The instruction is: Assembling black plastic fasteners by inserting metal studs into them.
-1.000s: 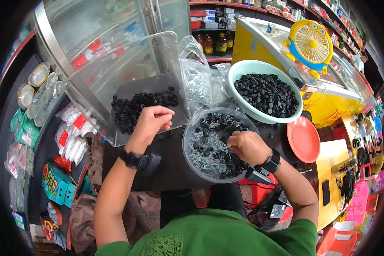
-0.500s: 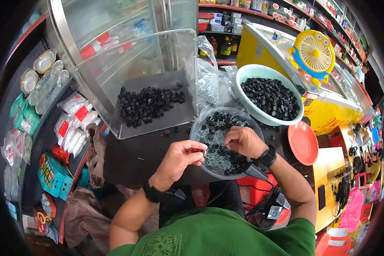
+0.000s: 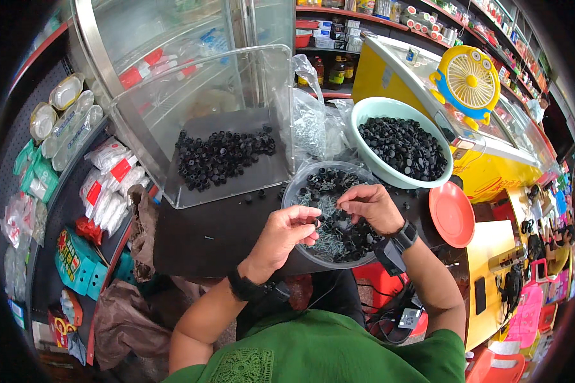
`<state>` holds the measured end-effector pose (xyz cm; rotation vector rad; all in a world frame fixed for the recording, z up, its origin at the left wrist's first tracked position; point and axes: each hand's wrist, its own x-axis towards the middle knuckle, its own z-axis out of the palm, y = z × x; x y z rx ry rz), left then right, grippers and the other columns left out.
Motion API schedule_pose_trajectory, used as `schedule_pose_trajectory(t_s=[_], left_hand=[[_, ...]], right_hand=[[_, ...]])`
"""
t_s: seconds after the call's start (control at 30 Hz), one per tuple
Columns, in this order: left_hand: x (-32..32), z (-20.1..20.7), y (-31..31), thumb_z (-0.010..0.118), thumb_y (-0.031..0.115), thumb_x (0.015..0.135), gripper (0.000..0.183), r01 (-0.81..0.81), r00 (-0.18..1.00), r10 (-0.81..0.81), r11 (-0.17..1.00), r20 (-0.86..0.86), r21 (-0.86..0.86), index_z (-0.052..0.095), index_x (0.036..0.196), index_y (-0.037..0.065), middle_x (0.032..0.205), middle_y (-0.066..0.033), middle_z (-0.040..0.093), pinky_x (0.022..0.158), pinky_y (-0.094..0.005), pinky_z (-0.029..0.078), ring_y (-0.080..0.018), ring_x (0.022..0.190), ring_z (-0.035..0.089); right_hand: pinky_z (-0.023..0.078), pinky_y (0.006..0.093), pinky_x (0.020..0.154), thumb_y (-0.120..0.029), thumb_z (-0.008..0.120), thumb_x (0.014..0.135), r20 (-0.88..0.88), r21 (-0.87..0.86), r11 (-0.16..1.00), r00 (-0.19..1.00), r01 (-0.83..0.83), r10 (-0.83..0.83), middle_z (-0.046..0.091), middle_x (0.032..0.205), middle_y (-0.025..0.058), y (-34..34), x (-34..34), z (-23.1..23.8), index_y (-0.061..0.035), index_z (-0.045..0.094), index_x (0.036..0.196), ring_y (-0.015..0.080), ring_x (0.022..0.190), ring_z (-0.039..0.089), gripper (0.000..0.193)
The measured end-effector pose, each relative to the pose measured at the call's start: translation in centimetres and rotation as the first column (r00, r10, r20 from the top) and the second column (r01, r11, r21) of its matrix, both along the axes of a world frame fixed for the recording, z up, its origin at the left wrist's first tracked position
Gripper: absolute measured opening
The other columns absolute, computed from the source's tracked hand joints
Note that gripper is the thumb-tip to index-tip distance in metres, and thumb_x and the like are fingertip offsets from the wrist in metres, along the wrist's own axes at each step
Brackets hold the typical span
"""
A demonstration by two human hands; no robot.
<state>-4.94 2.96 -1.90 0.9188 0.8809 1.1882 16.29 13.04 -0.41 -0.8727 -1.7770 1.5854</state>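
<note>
My left hand (image 3: 280,235) pinches a small round black cap (image 3: 316,222) between thumb and fingertips, at the left side of a round translucent tub (image 3: 300,254). Over the same tub my right hand (image 3: 375,208) is closed in a pinch, its fingertips a short way from the cap; whatever they hold is too small to make out. Inside the tub lie many loose silvery screws (image 3: 326,237), with black caps along the far side and at the right. A clear open box (image 3: 255,182) at the far left holds a spread of black caps (image 3: 220,155).
A mint-green basin (image 3: 358,137) heaped with black caps stands beyond the tub, beside a clear plastic bag (image 3: 310,131). A red plate (image 3: 452,215) is at the right. Several caps and one screw (image 3: 209,238) lie on the dark table (image 3: 185,252). A yellow fan (image 3: 471,81) stands farther back.
My left hand has shifted slightly right and turned, so the cap's dark side now shows. The right hand stays over the tub, fingertips still pinched. The containers stand as before.
</note>
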Motion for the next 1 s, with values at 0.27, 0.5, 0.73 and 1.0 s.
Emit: schedule_pose_trajectory(t_s=[0.27,0.5,0.73,1.0], left_hand=[[1.5,0.4,0.7,0.056,0.001,0.088,0.025,-0.020,0.996,0.025,0.998,-0.082,0.056,0.058,0.112,-0.002,0.098,-0.0108,0.064,0.071,-0.0257,0.052,-0.0141,0.083,0.062],[1.7,-0.1,0.4,0.056,0.000,0.088,0.023,-0.025,1.000,0.025,0.999,0.012,0.036,0.059,0.111,-0.002,0.101,-0.0118,0.064,0.072,-0.0263,0.052,-0.0150,0.083,0.062],[1.9,-0.2,0.7,0.056,0.002,0.088,0.021,-0.025,1.000,0.025,0.999,0.002,0.037,0.058,0.110,-0.001,0.099,-0.0097,0.063,0.069,-0.0256,0.051,-0.0139,0.082,0.062],[2.8,0.0,0.5,0.056,0.000,0.088,0.021,-0.056,0.998,0.058,0.996,-0.013,0.071,0.059,0.108,-0.001,0.098,-0.0090,0.063,0.070,-0.0258,0.051,-0.0147,0.083,0.062]], right_hand=[[0.047,0.0185,0.052,-0.001,0.060,0.086,-0.094,0.066,0.994,0.993,0.083,-0.076,0.063,0.082,0.0003,-0.9,-0.3,0.6,-0.0016,0.066,0.088,0.0051,0.066,0.057,0.006],[0.050,0.0209,0.057,-0.001,0.056,0.090,-0.049,0.214,0.977,0.999,0.021,-0.011,0.063,0.084,0.0034,-1.6,-0.3,0.7,-0.0034,0.061,0.092,0.0076,0.067,0.058,0.006],[0.050,0.0208,0.055,-0.002,0.056,0.090,-0.119,-0.016,0.997,0.990,0.074,-0.075,0.062,0.082,0.0035,-2.0,-0.1,0.7,-0.0010,0.060,0.091,0.0087,0.067,0.058,0.004],[0.051,0.0217,0.054,-0.002,0.055,0.090,-0.152,-0.123,0.990,0.984,0.070,-0.088,0.062,0.080,0.0038,-3.9,0.1,2.6,0.0010,0.059,0.091,0.0080,0.065,0.058,0.005]])
